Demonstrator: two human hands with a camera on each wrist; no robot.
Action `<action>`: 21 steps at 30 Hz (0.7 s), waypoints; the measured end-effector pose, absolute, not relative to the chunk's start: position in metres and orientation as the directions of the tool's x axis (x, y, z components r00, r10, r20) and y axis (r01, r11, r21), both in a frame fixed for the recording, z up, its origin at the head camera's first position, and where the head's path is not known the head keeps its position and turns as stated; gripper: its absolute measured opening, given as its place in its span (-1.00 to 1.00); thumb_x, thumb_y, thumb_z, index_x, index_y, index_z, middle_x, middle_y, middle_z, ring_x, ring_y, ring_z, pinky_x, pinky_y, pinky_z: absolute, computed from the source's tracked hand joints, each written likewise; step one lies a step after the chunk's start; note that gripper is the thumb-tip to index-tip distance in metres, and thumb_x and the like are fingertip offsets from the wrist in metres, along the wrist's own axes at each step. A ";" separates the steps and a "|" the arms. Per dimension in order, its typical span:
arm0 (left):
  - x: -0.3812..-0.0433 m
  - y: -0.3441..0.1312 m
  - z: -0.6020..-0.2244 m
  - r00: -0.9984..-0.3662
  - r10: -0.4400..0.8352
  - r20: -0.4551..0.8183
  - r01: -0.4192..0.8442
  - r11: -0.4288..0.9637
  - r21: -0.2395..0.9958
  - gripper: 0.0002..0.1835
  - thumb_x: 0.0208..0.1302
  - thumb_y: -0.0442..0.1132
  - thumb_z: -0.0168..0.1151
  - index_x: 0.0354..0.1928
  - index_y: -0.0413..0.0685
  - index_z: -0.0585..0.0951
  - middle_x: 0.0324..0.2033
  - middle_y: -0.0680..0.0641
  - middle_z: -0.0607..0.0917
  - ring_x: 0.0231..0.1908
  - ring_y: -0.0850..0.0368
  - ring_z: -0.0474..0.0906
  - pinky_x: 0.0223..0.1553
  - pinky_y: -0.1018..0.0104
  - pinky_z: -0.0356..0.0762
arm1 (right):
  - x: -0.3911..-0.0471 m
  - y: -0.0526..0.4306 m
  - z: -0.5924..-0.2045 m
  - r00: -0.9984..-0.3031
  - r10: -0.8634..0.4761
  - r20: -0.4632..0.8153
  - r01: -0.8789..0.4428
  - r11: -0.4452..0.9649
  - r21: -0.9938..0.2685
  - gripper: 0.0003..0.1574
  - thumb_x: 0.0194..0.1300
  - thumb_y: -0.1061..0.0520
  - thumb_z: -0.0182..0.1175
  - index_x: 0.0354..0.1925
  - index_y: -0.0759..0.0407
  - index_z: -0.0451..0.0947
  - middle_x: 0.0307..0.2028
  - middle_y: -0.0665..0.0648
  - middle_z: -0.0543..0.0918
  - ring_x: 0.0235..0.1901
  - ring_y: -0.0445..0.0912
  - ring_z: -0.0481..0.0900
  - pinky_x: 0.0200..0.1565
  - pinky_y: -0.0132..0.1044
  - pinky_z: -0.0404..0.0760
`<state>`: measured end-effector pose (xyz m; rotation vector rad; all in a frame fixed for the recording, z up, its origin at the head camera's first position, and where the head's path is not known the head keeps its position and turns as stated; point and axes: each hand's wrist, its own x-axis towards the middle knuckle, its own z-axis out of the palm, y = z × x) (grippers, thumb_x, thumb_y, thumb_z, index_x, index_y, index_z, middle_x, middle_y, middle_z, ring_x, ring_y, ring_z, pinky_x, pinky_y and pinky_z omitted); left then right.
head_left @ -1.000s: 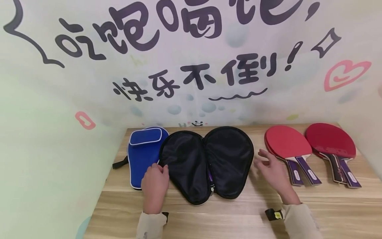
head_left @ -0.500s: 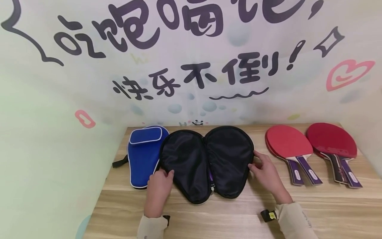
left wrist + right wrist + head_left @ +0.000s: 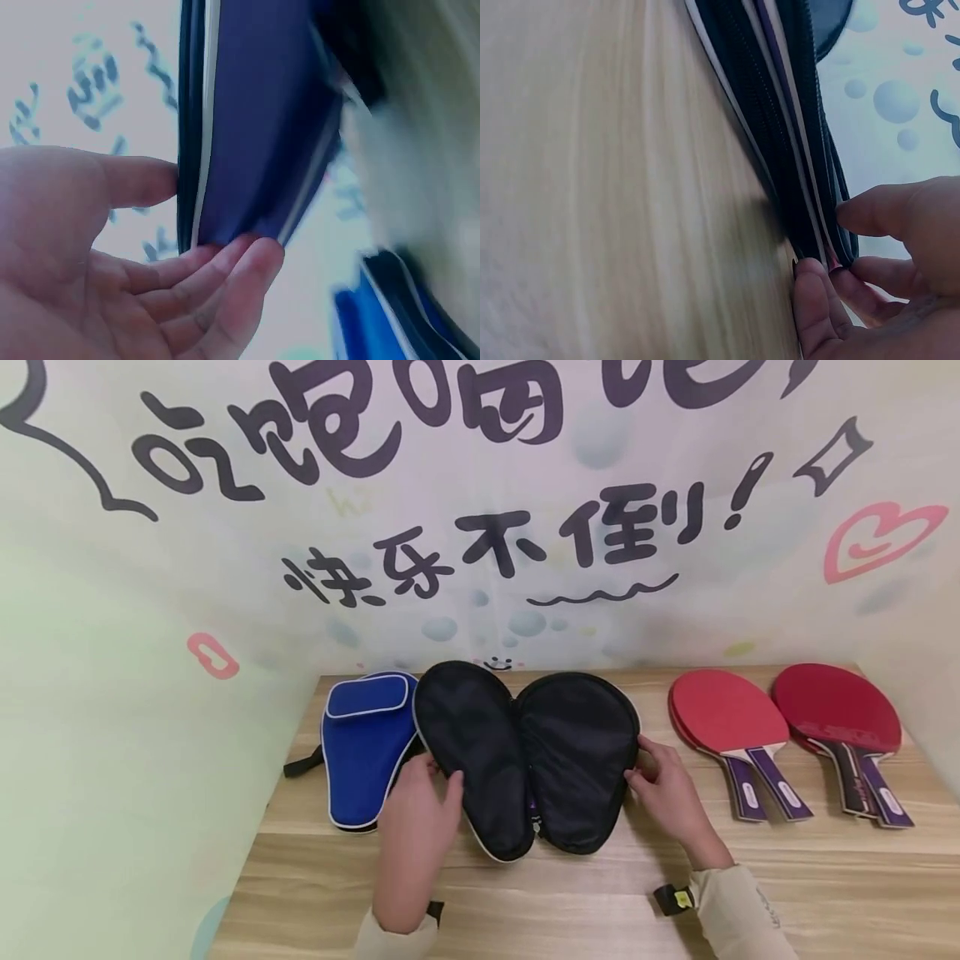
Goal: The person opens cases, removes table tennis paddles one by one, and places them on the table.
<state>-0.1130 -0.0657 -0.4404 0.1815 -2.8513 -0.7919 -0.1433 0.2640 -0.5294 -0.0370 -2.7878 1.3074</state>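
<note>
A black table tennis bat case lies spread in two halves at the table's middle in the head view. Its left half (image 3: 472,743) is tilted up, its outer edge held by my left hand (image 3: 418,831). In the left wrist view, thumb and fingers lie on either side of that flap, whose purple inner face (image 3: 262,112) and white piping show. My right hand (image 3: 671,797) pinches the outer edge of the right half (image 3: 581,760). The right wrist view shows the zipped black side (image 3: 757,97), with pale edges and a bit of red between its layers near my fingertips.
A blue bat case (image 3: 363,760) with white piping and a black strap lies at the left, beside the black one. Red table tennis bats (image 3: 727,718) overlap at the right, with darker red bats (image 3: 836,710) beyond them. A printed wall backs the wooden table (image 3: 570,910).
My right hand has moved left onto the right half's edge. My left hand has moved right, taken hold of the left half's edge and raised it.
</note>
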 end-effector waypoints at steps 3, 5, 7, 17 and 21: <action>-0.101 -0.040 -0.438 -0.971 -0.032 0.239 0.096 0.858 0.505 -0.34 0.34 0.01 0.33 0.36 -0.18 0.42 0.09 -0.19 0.64 0.00 -0.15 0.67 -0.07 -0.08 0.67 | -0.143 0.264 -0.530 -0.997 0.053 0.052 -0.006 0.639 -0.769 -0.24 0.39 0.27 0.25 0.45 0.45 0.25 0.26 0.48 0.40 -0.23 -0.13 0.60 -0.26 -0.53 0.52; -0.094 -0.024 -0.443 -0.968 0.045 0.246 0.166 0.852 0.497 -0.21 0.33 0.02 0.34 0.47 -0.15 0.29 0.17 -0.20 0.59 0.01 -0.15 0.67 -0.07 -0.07 0.68 | -0.143 0.264 -0.530 -0.997 0.051 0.057 -0.011 0.640 -0.769 -0.24 0.38 0.27 0.25 0.45 0.45 0.26 0.25 0.48 0.40 -0.24 -0.15 0.59 -0.27 -0.52 0.52; -0.088 -0.011 -0.452 -0.967 0.119 0.225 0.218 0.841 0.496 -0.11 0.32 -0.01 0.35 0.56 -0.09 0.16 0.28 -0.21 0.53 0.07 -0.14 0.66 -0.03 -0.06 0.69 | -0.143 0.264 -0.531 -0.996 0.050 0.069 -0.021 0.638 -0.770 -0.25 0.38 0.29 0.25 0.44 0.45 0.27 0.25 0.49 0.41 -0.22 -0.11 0.61 -0.26 -0.52 0.53; -0.078 0.034 -0.477 -0.951 0.308 -0.002 0.243 0.755 0.609 -0.06 0.28 -0.18 0.29 0.63 0.08 0.04 0.55 -0.27 0.24 0.45 -0.28 0.35 0.34 -0.13 0.48 | -0.144 0.264 -0.532 -0.991 0.066 0.113 -0.049 0.616 -0.787 -0.27 0.34 0.34 0.24 0.41 0.46 0.31 0.20 0.51 0.44 -0.09 0.13 0.67 -0.16 -0.58 0.51; -0.080 0.040 -0.482 -0.940 0.335 0.058 0.320 0.816 0.481 -0.24 0.29 -0.04 0.32 0.50 0.01 0.33 0.44 -0.26 0.44 0.31 -0.36 0.52 0.25 -0.14 0.57 | -0.143 0.263 -0.531 -0.994 0.081 0.079 -0.015 0.595 -0.803 -0.30 0.36 0.34 0.20 0.42 0.42 0.32 0.21 0.49 0.43 0.01 0.21 0.65 -0.13 -0.56 0.52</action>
